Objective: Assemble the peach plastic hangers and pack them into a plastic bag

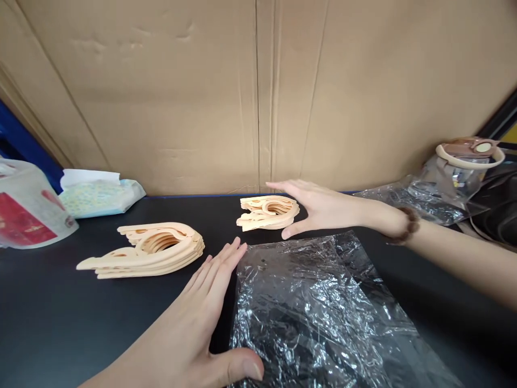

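My left hand (pixel 210 302) is flat with its thumb spread, resting at the left edge of a clear crinkled plastic bag (pixel 307 302) on the black table. My right hand (pixel 315 207) reaches in from the right, thumb and fingers apart, beside the right end of a small stack of cream-coloured curved pieces (pixel 269 213). Whether it touches that stack I cannot tell. A larger stack of similar cream-coloured pieces (pixel 149 250), with a rounded end and an open middle, lies to the left of my left hand. A brown fuzzy band (pixel 407 223) circles my right wrist.
A pack of tissues (pixel 100 194) and a whitish container with red print (pixel 32 207) stand at the left. At the right are a clear bottle with a brown lid (pixel 464 167) and more crumpled plastic (pixel 416 199). Cardboard (pixel 202 97) walls off the back of the table (pixel 52 312).
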The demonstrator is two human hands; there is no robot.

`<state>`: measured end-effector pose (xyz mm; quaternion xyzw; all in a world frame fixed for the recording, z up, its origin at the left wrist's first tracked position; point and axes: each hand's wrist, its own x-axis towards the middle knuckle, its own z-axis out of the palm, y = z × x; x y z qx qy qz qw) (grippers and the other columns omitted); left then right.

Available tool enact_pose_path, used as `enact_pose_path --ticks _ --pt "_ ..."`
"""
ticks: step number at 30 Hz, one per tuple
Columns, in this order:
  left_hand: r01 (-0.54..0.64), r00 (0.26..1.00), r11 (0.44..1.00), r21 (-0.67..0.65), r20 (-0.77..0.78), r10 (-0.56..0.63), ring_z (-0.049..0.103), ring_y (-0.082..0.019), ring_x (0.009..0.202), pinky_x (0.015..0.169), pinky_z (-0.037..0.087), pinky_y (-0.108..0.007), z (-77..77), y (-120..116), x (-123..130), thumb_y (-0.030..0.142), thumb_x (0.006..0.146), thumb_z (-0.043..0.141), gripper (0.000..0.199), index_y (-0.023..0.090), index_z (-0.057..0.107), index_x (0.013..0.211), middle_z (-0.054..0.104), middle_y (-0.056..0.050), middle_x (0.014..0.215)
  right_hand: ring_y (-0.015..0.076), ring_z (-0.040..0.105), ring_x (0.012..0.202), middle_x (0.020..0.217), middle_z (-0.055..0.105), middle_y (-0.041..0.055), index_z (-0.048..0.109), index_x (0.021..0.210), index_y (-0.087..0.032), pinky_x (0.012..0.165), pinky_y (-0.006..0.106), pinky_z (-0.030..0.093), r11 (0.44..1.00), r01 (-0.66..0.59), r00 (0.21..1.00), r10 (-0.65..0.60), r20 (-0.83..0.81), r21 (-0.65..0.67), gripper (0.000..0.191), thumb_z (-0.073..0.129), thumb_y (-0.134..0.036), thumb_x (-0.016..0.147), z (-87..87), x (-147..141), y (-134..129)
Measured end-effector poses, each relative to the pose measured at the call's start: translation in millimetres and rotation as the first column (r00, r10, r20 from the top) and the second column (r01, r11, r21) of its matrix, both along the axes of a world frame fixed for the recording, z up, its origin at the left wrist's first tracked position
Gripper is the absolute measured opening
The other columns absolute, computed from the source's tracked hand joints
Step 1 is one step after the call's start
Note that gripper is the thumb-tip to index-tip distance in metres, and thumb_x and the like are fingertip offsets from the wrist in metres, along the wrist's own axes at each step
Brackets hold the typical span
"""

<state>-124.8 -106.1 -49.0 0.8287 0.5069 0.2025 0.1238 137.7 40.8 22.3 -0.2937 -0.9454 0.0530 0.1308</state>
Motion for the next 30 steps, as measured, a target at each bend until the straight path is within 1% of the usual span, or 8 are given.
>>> enact_pose_path --ticks 4,7,10,15,19,24,26,30 --pt "0.051 0.999 0.999 0.014 0.007 -0.051 0.02 -0.039 0.144 0.114 0.025 -0.058 -4.3 2 -3 0.083 0.077 0.031 0.097 0.03 0.002 0.153 0.014 -0.009 0.161 0.0372 0.038 0.132 0.148 0.039 0.0186 0.017 0.153 -0.017 0.105 0.056 0.035 0.993 0.026 0.999 -0.022 0.032 -0.114 0.111 0.069 -0.067 0.068 -6.9 -10 14" --pt "0.043 0.999 0.999 0.002 0.008 -0.043 0.021 -0.037 0.144 0.114 0.027 -0.056 -6.5 4 -4 0.079 0.082 0.03 0.09 0.031 0.003 0.153 0.016 -0.007 0.161 0.0366 0.034 0.135 0.151 0.036 0.0164 0.016 0.153 -0.019 0.108 0.055 0.031 0.981 0.034 0.999 -0.034 0.005 -0.191 0.111 0.069 -0.067 0.067 -9.5 -11 21" --pt "0.031 0.999 0.999 -0.025 0.017 -0.031 0.021 -0.036 0.144 0.113 0.028 -0.056 -6.7 4 -3 0.076 0.084 0.03 0.085 0.033 0.003 0.153 0.017 -0.005 0.161 0.0356 0.032 0.137 0.152 0.034 0.0142 0.019 0.152 -0.021 0.109 0.055 0.03 0.976 0.019 0.999 -0.026 -0.031 -0.215 0.109 0.069 -0.068 0.067 -13.1 -11 25" --pt "0.036 0.999 0.999 -0.034 0.035 -0.034 0.022 -0.038 0.143 0.112 0.029 -0.058 -4.4 4 -4 0.074 0.086 0.031 0.084 0.031 0.005 0.153 0.019 -0.008 0.16 0.0314 0.05 0.119 0.132 0.053 0.0144 0.032 0.147 -0.017 0.101 0.05 0.04 0.982 -0.006 0.993 -0.016 -0.115 -0.189 0.092 0.069 -0.058 0.073 -18.1 -12 28" --pt "0.046 0.998 0.998 -0.045 0.035 -0.044 0.022 -0.038 0.143 0.112 0.028 -0.059 -3.5 5 -5 0.073 0.086 0.034 0.085 0.029 0.005 0.153 0.02 -0.011 0.159 0.0297 0.054 0.114 0.125 0.057 0.0128 0.038 0.141 -0.018 0.098 0.049 0.042 0.988 -0.001 0.976 -0.032 -0.215 -0.153 0.081 0.07 -0.051 0.075 -16.9 -12 26" --pt "0.071 0.997 0.997 -0.026 0.023 -0.07 0.021 -0.039 0.143 0.112 0.028 -0.059 -1.5 6 -4 0.075 0.084 0.037 0.088 0.03 0.007 0.153 0.021 -0.011 0.159 0.0295 0.054 0.117 0.125 0.058 0.0131 0.041 0.139 -0.019 0.1 0.048 0.042 0.987 0.066 0.945 -0.109 -0.307 -0.148 0.083 0.073 -0.052 0.071 -5.9 1 12" --pt "0.08 0.997 0.996 -0.024 0.016 -0.08 0.02 -0.038 0.144 0.112 0.027 -0.059 -0.8 7 -3 0.075 0.083 0.038 0.089 0.03 0.007 0.153 0.019 -0.01 0.16 0.0289 0.055 0.117 0.123 0.06 0.0122 0.04 0.14 -0.017 0.101 0.048 0.042 0.988 0.094 0.941 -0.127 -0.313 -0.12 0.083 0.072 -0.053 0.072 -0.4 12 -1" --pt "0.093 0.996 0.995 -0.029 0.004 -0.093 0.018 -0.038 0.145 0.112 0.028 -0.06 -0.6 5 -1 0.076 0.081 0.039 0.089 0.032 0.008 0.153 0.015 -0.009 0.161 0.0313 0.056 0.116 0.129 0.058 0.0112 0.039 0.141 -0.022 0.099 0.051 0.045 0.973 0.229 0.941 -0.224 -0.253 -0.011 0.085 0.071 -0.057 0.071 6.5 44 -37"
